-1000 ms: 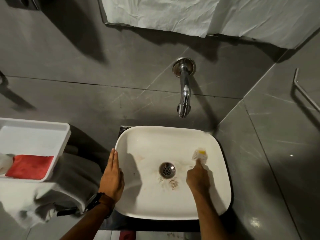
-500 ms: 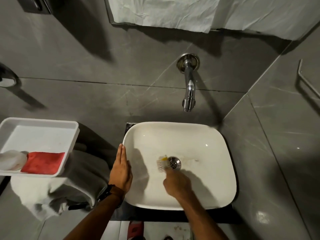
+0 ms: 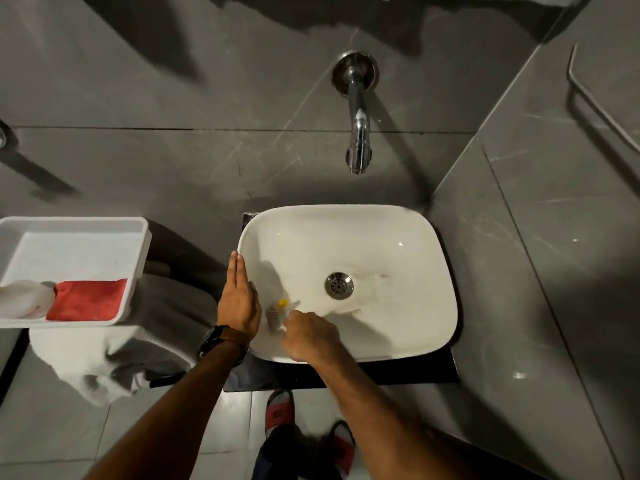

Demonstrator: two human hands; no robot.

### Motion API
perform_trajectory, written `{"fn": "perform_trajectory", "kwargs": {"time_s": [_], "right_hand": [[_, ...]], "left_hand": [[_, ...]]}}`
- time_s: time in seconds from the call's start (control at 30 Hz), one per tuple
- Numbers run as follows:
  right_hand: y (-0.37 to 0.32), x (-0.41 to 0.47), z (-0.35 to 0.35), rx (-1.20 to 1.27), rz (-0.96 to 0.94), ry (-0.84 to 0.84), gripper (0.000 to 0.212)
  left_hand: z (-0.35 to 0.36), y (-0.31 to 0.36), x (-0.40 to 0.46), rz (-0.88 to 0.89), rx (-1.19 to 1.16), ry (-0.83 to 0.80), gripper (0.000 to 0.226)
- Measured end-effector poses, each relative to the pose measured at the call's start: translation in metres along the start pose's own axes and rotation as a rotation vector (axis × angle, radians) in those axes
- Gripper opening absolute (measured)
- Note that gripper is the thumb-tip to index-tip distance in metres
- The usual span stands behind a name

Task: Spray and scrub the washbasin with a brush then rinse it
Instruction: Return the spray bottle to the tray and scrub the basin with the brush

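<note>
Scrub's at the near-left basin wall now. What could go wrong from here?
1. The brush works right beside the left hand flat on the washbasin rim; a stroke may hit those fingers.
2. Specks near the drain and toward the right wall look unscrubbed; they may get missed.
3. The tap shows no water running; loosened dirt may resettle until rinsed.
</note>
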State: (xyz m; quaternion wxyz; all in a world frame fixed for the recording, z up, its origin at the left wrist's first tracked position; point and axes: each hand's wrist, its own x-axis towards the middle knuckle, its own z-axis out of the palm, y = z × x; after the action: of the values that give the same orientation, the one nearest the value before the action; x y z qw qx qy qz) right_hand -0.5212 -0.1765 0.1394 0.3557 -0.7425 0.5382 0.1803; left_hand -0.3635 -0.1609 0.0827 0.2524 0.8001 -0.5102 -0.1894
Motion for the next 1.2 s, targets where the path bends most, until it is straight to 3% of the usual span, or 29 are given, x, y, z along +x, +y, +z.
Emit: {"fn": "perform_trajectory", "kwargs": {"time_s": [0.13,0.3,0.37,0.47,0.6,0.7,0.83,1.03,1.2], "right_hand": [[0.031,-0.010,-0.009,-0.121,0.027,0.091,0.040],[0.149,-0.029,-0.058,-0.257,0.428,0.233,0.034],[0.164,-0.036,-0.063,-0.281,0.495,0.272,0.037],[0.124,-0.033,-0.040,-0.174,0.416,0.226,0.033],[0.021,-0.027,0.004,-0.004,0.117,0.027,0.044],[-0.021,-0.029,0.005,-0.028,-0.021,0.049,0.041],[0.033,-0.026,-0.023,-0.157,0.070,0.037,0.042],[0.171,-0.041,-0.089,-0.299,0.492,0.211,0.046],[0.125,-0.018,-0.057,-0.171,0.380,0.231,0.037]], "left_hand": [[0.001,-0.001,0.001,0.003,0.011,-0.006,0.062],[0.001,0.001,0.002,-0.007,0.003,-0.002,0.062],[0.001,0.000,0.002,0.000,0.007,0.004,0.062],[0.002,-0.001,0.002,-0.001,0.004,0.004,0.063],[0.000,0.000,0.003,0.032,0.034,0.004,0.063],[-0.001,0.000,0.001,0.059,0.054,0.001,0.062],[0.000,-0.002,0.003,0.057,0.042,0.002,0.063],[0.001,-0.002,0.001,0.060,0.054,0.015,0.063],[0.001,-0.004,0.001,0.061,0.051,0.012,0.064]]}}
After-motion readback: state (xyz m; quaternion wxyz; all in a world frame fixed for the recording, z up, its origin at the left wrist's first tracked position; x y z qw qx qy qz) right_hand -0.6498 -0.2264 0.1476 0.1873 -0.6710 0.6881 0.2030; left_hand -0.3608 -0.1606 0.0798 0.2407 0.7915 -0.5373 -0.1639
